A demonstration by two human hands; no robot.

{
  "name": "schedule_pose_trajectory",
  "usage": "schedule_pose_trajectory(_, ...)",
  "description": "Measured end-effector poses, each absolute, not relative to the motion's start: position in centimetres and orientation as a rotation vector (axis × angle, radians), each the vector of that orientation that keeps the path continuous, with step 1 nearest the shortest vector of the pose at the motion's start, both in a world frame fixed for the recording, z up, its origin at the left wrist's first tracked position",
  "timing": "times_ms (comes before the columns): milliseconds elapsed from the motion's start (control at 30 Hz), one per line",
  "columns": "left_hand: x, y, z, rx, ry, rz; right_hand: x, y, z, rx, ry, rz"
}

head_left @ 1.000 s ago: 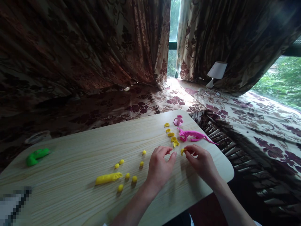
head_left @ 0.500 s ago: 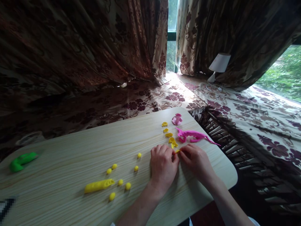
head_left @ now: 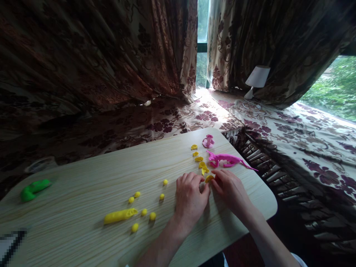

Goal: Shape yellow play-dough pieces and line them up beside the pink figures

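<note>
A flattened piece of yellow modelling clay (head_left: pixel 209 178) is at the fingertips of my right hand (head_left: pixel 231 189), which pinches its right edge. Just left of it, my left hand (head_left: pixel 190 194) has its thumb and forefinger apart with nothing between them. Several thin yellow clay pieces (head_left: pixel 198 159) run in a line beyond my hands. To their right lies a pink clay figure (head_left: pixel 226 159) with a long pointed tail. Left of my hands sit several small yellow clay balls (head_left: pixel 152 216) and a thick yellow clay roll (head_left: pixel 119 216) with a ragged right end.
A light pink clay piece (head_left: pixel 208 141) stands near the far corner of the wooden table (head_left: pixel 111 174). At the left end lies a bent green clay roll (head_left: pixel 35 190). Beyond are a flower-patterned cloth-covered ledge (head_left: pixel 205 115) and a white lamp (head_left: pixel 257 76).
My left thumb and forefinger have parted from the yellow clay piece, which shows more of its face. The whole view has shifted slightly.
</note>
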State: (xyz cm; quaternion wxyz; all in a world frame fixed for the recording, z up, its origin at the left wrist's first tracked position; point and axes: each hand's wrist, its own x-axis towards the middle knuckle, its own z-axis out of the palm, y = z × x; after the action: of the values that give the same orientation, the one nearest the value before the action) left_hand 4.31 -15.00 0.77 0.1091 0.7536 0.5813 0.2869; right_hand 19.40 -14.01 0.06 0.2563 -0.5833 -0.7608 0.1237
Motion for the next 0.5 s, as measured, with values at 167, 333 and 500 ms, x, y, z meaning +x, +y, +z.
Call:
schedule_pose_trajectory(167, 3.5, -16.3, 2.0, 2.215, 1.666, 0.874, 19.9, -14.2, 0.3, -1.599, -2.068, 0.342)
schedule_pose_trajectory(333, -1.6, -18.9, 4.5, 2.227, 1.631, 0.941, 21.8, -16.4, 1.9, -1.644, -2.028, 0.344)
schedule_pose_trajectory(500, -11.5, -21.4, 5.0, 2.180, 1.868, 0.986, 20.0, -19.9, 2.3, -1.561, -1.976, 0.552)
